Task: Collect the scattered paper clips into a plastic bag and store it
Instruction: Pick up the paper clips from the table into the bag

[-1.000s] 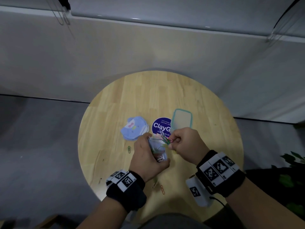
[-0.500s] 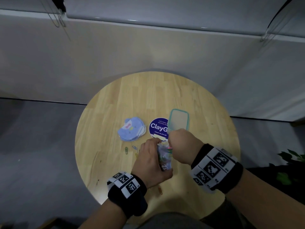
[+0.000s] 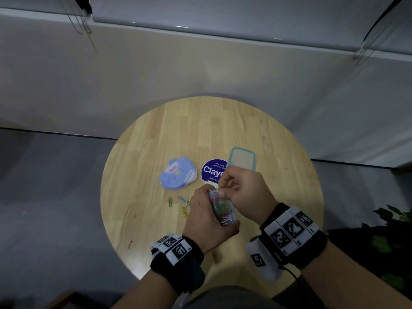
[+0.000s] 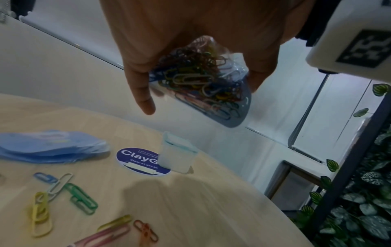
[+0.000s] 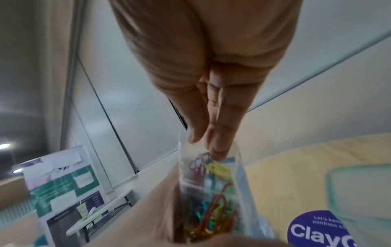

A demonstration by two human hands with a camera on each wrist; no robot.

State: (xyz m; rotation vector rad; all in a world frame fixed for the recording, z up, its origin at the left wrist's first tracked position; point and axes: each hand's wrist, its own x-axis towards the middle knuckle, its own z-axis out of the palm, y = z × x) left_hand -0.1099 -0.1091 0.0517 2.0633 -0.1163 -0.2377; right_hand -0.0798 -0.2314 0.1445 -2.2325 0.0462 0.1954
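Observation:
My left hand [image 3: 206,216] grips a small clear plastic bag [image 3: 221,207] stuffed with coloured paper clips, held upright above the round wooden table [image 3: 223,130]. The bag [image 4: 201,80] bulges between the left thumb and fingers. My right hand [image 3: 223,188] is curled over the bag's mouth. In the right wrist view its thumb and fingertips [image 5: 217,150] are pressed together inside the opening of the bag [image 5: 211,200], on a few clips that sit above the pile. Loose clips lie on the table to the left: green [image 3: 170,201], yellow [image 3: 184,211], pink [image 4: 101,235].
A blue shaped notepad [image 3: 178,173], a round purple ClayGo sticker [image 3: 211,172] and a clear box with a teal rim [image 3: 243,158] lie beyond the hands. One orange clip [image 3: 215,257] lies near the table's front edge. Leafy plants [image 3: 392,230] stand at the right.
My right hand carried the pinched clips from beside the bag to over its mouth, then down into the opening. Both hands shifted slightly right and nearer, uncovering loose clips on the left.

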